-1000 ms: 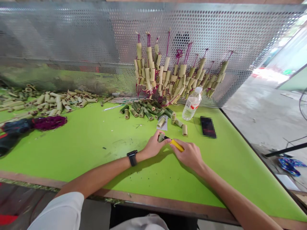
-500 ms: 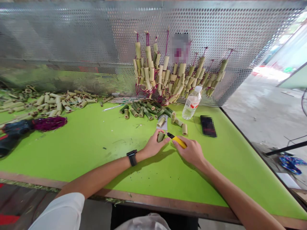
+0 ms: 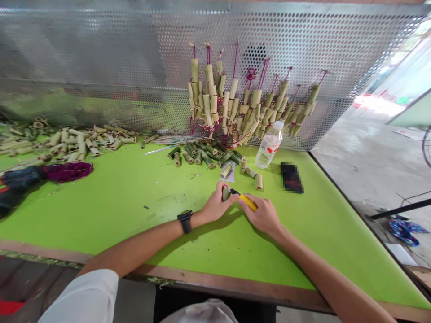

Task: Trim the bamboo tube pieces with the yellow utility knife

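My left hand (image 3: 215,205), with a black watch (image 3: 185,220) on its wrist, is closed around a short green piece of bamboo (image 3: 226,194) above the table. In my right hand (image 3: 263,215) is a yellow utility knife (image 3: 248,202); its black front end points left and its tip is at the bamboo piece. Fingers hide part of the bamboo. Just beyond my hands, a pale bamboo piece (image 3: 226,170) lies on a small white paper (image 3: 231,176). Farther back is a heap of dark green bamboo pieces (image 3: 206,159).
A water bottle (image 3: 266,150) and a blurred-out dark object (image 3: 292,177) stand and lie to the right. Bamboo strings (image 3: 232,105) hang on the perforated metal panel (image 3: 303,36). Pale bamboo pieces (image 3: 70,144), purple cord (image 3: 69,172) and a power drill (image 3: 20,188) are left on the green table (image 3: 111,211).
My right hand has moved slightly left, bringing the knife's tip from just beside the bamboo piece to it. My left hand keeps its hold, almost unmoved.
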Tool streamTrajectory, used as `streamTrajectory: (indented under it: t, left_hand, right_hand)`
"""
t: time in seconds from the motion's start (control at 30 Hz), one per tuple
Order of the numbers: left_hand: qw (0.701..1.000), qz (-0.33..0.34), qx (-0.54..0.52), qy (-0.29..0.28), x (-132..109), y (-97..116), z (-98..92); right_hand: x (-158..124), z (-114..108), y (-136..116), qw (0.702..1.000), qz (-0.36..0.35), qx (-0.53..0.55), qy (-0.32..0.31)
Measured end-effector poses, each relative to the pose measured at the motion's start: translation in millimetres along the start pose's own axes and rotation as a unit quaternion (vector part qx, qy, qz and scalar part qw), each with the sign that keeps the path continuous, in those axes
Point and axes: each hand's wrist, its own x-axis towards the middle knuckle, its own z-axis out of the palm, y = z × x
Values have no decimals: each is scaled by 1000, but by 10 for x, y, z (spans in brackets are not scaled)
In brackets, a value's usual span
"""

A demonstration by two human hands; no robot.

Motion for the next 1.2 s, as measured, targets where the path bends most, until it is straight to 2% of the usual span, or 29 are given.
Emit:
streamTrajectory:
  t: [0.1, 0.3, 1.2]
  left_hand:
    - [1000, 1, -9, -2, 4, -15, 6]
    - [998, -8, -58, -15, 24, -11, -11]
    - [998, 9, -63, -28, 56, -69, -10]
  right_hand:
    - [2, -4, -6, 1000, -1, 5, 5]
    - [-4, 41, 11, 997, -19, 51, -46]
    - [-9, 9, -27, 998, -19, 36, -46]
